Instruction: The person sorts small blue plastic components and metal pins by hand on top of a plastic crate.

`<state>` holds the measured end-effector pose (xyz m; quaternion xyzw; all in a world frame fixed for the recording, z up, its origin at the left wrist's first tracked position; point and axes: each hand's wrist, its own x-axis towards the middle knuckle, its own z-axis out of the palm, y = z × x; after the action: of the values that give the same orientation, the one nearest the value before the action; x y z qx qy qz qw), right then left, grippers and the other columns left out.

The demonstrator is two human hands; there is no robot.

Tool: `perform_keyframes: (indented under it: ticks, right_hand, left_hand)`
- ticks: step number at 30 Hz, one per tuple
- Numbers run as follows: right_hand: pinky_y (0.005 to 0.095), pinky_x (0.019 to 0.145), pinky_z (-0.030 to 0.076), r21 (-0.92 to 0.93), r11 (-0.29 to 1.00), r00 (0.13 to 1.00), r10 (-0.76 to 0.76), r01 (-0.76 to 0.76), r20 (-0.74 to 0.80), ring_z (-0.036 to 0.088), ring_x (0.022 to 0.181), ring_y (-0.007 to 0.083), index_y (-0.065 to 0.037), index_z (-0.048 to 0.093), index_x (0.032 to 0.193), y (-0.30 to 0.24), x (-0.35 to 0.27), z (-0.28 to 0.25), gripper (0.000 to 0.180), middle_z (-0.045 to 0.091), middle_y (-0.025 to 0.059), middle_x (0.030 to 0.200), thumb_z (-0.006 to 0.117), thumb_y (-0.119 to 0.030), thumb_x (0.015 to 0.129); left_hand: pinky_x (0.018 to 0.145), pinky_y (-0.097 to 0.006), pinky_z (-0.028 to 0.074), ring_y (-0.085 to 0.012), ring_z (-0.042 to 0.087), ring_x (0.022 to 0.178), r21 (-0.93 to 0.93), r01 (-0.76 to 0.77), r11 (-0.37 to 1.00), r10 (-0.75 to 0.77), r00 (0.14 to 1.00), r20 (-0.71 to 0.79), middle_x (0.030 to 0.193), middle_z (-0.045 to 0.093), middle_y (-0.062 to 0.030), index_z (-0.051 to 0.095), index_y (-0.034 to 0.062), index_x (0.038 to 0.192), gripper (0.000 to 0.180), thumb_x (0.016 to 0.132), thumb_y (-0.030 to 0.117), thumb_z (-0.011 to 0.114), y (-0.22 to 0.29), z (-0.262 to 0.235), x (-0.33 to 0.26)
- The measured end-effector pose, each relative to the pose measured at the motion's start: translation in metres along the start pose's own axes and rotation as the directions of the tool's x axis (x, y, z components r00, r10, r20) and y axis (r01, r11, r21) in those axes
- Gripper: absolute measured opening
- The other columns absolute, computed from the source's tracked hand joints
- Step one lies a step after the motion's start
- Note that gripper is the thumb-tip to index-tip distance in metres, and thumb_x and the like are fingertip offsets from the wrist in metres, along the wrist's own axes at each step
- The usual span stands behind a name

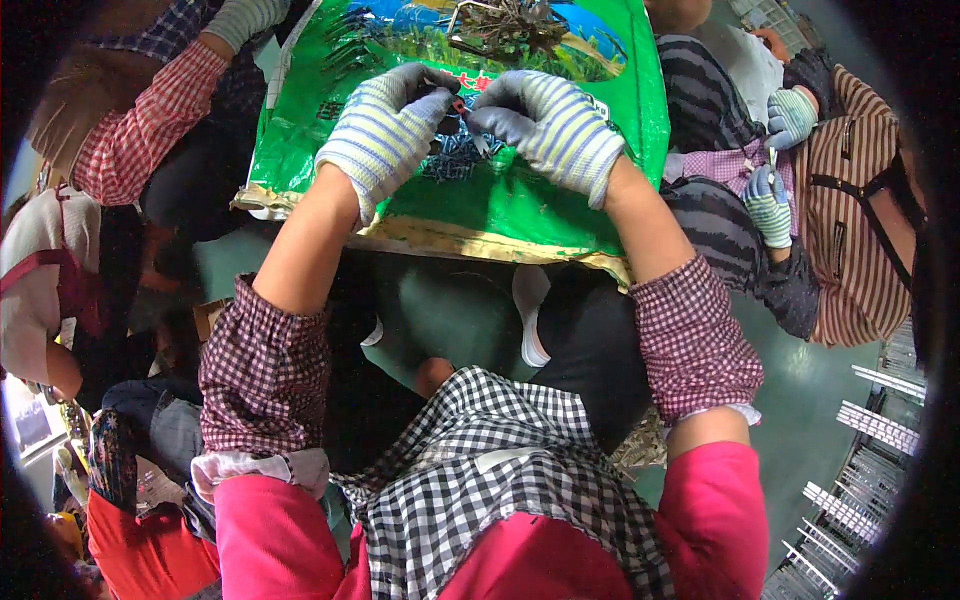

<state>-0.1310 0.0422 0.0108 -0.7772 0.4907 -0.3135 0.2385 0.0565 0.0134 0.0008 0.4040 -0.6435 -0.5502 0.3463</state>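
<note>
I have both my hands up in front of me, close together. My left hand (385, 130) and my right hand (548, 122) both wear striped knit gloves with grey fingertips. Between them I pinch a small metal part (462, 112) that has a bit of red on it. My left fingers hold one end and my right fingers hold the other, so I think it stays put while I work on it. It is too tiny for me to say just what it is.

The little part sits right over a big green sack (450, 190) spread flat on the floor (440, 300). I think the sack is there to catch the small dark pieces (455, 158) that lie in a heap on it, just under my hands.

On my arms I wear checked sleeve covers (265, 365), maybe to keep my pink top clean.

To my right a person in a striped top sits near me, and their gloved hands (775, 165) hold something thin too. Far right are racks of metal strips (880, 425).
</note>
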Motion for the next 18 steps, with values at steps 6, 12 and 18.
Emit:
perform_keyframes:
  ticks: [6,12,18]
  right_hand:
    - [0.0360,0.069,0.047,-0.180,0.983,0.999,-0.023,0.015,-0.041,0.059,0.077,0.0312,-0.003,0.062,0.087,-0.004,-0.003,-0.002,0.017,0.060,0.0153,0.082,0.062,-0.018,0.079]
    - [0.0437,0.069,0.046,-0.301,0.953,0.997,-0.053,0.034,-0.056,0.058,0.079,0.0355,-0.006,0.062,0.086,0.001,-0.005,0.002,0.021,0.060,0.0179,0.083,0.059,-0.025,0.078]
    - [0.0437,0.070,0.047,-0.276,0.960,0.993,0.022,-0.053,-0.114,0.058,0.079,0.0353,-0.007,0.062,0.085,-0.006,-0.005,0.006,0.020,0.060,0.0183,0.084,0.057,-0.024,0.077]
  left_hand:
    - [0.067,-0.024,0.049,-0.0109,0.059,0.081,0.089,-0.108,0.990,0.111,0.994,-0.021,0.093,0.064,-0.0055,0.059,0.0018,0.106,0.022,0.088,0.012,0.053,0.007,0.011,-0.010]
    - [0.068,-0.022,0.047,-0.0088,0.057,0.080,0.126,-0.112,0.986,0.116,0.993,-0.022,0.091,0.063,-0.0043,0.059,0.0015,0.107,0.023,0.087,0.012,0.054,0.011,0.019,-0.016]
    - [0.068,-0.021,0.046,-0.0084,0.057,0.079,0.148,-0.134,0.980,0.139,0.990,-0.023,0.092,0.063,-0.0033,0.059,0.0018,0.108,0.023,0.087,0.011,0.054,0.008,0.023,-0.018]
